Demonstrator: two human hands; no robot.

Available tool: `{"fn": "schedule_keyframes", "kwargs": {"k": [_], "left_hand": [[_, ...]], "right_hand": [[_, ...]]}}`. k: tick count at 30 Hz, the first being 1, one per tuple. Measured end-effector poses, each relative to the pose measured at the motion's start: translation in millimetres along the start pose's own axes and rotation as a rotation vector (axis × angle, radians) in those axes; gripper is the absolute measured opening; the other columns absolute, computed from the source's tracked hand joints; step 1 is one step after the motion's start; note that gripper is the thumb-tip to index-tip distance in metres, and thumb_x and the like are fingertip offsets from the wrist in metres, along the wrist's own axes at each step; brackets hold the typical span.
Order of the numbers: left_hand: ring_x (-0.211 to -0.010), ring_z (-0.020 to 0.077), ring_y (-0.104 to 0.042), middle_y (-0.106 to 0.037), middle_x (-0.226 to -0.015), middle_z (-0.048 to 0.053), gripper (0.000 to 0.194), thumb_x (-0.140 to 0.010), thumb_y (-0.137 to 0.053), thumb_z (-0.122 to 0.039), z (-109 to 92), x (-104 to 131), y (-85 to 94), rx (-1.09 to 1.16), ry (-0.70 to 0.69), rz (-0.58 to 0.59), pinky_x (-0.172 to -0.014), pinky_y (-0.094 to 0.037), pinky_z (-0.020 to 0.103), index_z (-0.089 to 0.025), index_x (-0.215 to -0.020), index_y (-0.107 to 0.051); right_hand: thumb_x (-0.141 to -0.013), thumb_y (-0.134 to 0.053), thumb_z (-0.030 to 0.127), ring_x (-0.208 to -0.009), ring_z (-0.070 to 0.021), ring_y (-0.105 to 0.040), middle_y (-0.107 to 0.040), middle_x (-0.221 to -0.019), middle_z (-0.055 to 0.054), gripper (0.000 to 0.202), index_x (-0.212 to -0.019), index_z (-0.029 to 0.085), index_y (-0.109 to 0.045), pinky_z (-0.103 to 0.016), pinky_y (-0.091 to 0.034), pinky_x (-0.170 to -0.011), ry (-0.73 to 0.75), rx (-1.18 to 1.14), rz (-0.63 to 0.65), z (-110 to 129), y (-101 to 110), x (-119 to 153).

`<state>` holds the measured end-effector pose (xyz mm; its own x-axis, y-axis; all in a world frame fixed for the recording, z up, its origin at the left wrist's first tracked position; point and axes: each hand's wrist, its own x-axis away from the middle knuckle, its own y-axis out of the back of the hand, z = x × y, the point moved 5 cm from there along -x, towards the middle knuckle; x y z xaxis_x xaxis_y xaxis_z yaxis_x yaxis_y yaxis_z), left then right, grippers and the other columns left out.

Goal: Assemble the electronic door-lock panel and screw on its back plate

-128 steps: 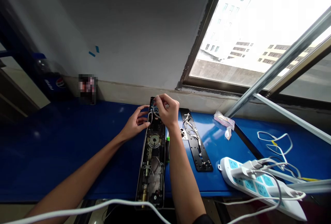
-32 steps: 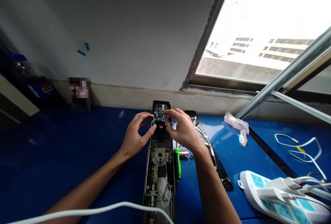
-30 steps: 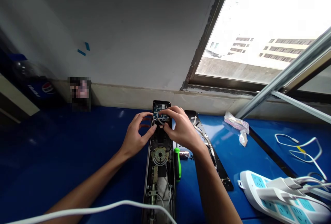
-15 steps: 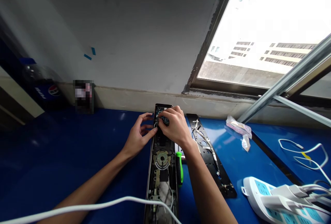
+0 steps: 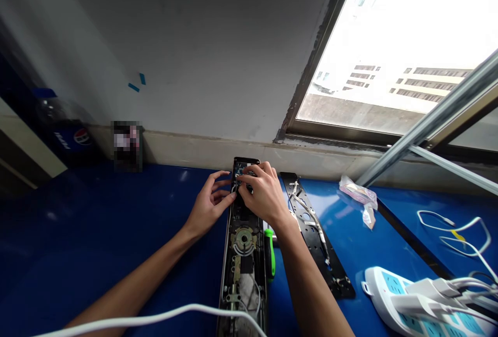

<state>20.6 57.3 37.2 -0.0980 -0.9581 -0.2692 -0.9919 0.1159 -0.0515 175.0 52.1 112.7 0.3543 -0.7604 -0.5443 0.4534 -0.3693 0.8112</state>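
A long black lock housing (image 5: 243, 212), its inside exposed, lies lengthwise in front of me. It carries a round metal mechanism (image 5: 244, 239) and, at its far end, a small circuit board (image 5: 241, 166). My left hand (image 5: 210, 199) rests at the housing's left edge, fingers curved and apart, thumb tip against the side near a thin white wire. Over the board is my right hand (image 5: 264, 189), with index fingertip at the board and thumb apart from it; nothing shows between them. A green-and-black screwdriver (image 5: 270, 255) lies along the housing's right side.
Right of the housing lies a black perforated plate (image 5: 317, 233) with a white cable. A power strip (image 5: 397, 295) with plugs sits at the near right. A white cable (image 5: 163, 318) crosses the foreground. A plastic bag (image 5: 360, 194) and a Pepsi bottle (image 5: 70, 134) stand farther off.
My right thumb and index finger have moved slightly apart over the circuit board. My left hand keeps its place beside the housing. The view has shifted a little.
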Motion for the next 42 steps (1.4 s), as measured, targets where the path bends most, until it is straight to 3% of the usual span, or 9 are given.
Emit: {"fn": "schedule_keyframes", "kwargs": {"k": [17, 25, 31, 42], "left_hand": [[-0.090, 0.0181, -0.073, -0.068, -0.127, 0.011, 0.061, -0.088, -0.079, -0.043, 0.4, 0.7, -1.6, -0.013, 0.001, -0.001, -0.092, -0.060, 0.038, -0.023, -0.138, -0.051], [-0.090, 0.0188, -0.075, -0.070, -0.127, 0.011, 0.062, -0.087, -0.080, -0.044, 2.4, -0.3, -1.4, -0.014, -0.016, -0.011, -0.092, -0.062, 0.039, -0.023, -0.138, -0.051], [-0.106, 0.0240, -0.076, -0.074, -0.119, 0.010, 0.064, -0.087, -0.080, -0.044, 3.2, -0.2, -3.9, 0.022, 0.012, 0.026, -0.095, -0.062, 0.039, -0.023, -0.139, -0.049], [-0.107, 0.0283, -0.079, -0.078, -0.108, 0.008, 0.062, -0.087, -0.081, -0.046, -0.4, 2.4, -4.4, 0.035, 0.002, 0.021, -0.095, -0.063, 0.042, -0.023, -0.135, -0.050]], "right_hand": [[-0.099, -0.056, 0.021, -0.120, -0.0334, -0.052, -0.074, -0.134, -0.006, 0.037, -0.125, 0.028, -0.081, -0.053, -0.047, -0.107, -0.012, -0.001, 0.050, -2.8, -0.5, 8.8], [-0.098, -0.058, 0.023, -0.119, -0.0333, -0.052, -0.073, -0.133, -0.007, 0.036, -0.124, 0.030, -0.082, -0.054, -0.047, -0.105, -0.032, 0.013, 0.035, -2.7, 1.1, 9.5], [-0.099, -0.057, 0.022, -0.119, -0.0327, -0.053, -0.073, -0.133, -0.007, 0.034, -0.120, 0.027, -0.083, -0.052, -0.048, -0.105, -0.030, 0.007, 0.031, -2.2, 1.5, 9.1], [-0.097, -0.059, 0.022, -0.118, -0.0334, -0.052, -0.073, -0.131, -0.006, 0.036, -0.121, 0.034, -0.083, -0.053, -0.049, -0.101, -0.094, 0.002, 0.015, -2.6, -0.8, 9.2]]}}
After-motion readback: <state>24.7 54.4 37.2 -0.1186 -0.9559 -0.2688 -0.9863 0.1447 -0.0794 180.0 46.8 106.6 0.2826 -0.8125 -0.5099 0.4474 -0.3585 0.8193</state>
